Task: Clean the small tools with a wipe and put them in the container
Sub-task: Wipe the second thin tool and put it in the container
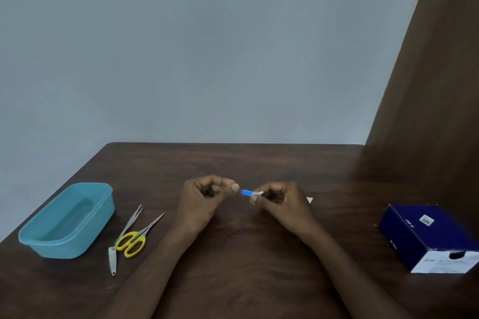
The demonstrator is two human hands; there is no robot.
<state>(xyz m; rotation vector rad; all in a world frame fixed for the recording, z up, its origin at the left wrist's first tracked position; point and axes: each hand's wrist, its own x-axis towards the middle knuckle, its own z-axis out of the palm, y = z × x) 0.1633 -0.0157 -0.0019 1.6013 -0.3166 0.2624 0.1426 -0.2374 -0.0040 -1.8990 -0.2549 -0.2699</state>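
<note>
1. A small blue tool (246, 192) is being held up over the middle of the dark wooden table (233, 163), between the two hands.
2. The left end of the tool is being pinched by the left hand (204, 197), with the thumb and first finger pressed together and the other fingers curled in.
3. The right end of the tool is being pinched by the right hand (281, 202) through a small white wipe (258, 192), which is being wrapped round that end.
4. A bit of white is being shown just behind the right hand; what it is cannot be told.
5. A light blue container (67, 220) is being kept on the left side of the table, well apart from the hands, with no lid on it.
6. Just to the right of the container, yellow-handled scissors (137, 237) are being left flat on the table.
7. Silver tweezers (129, 223) are being left beside the scissors, touching or crossing them.
8. A silver nail clipper (112, 260) is being left just in front of the scissor handles.
9. A dark blue box (425, 235) with a white front is being kept on the right side of the table, near the edge.
</note>
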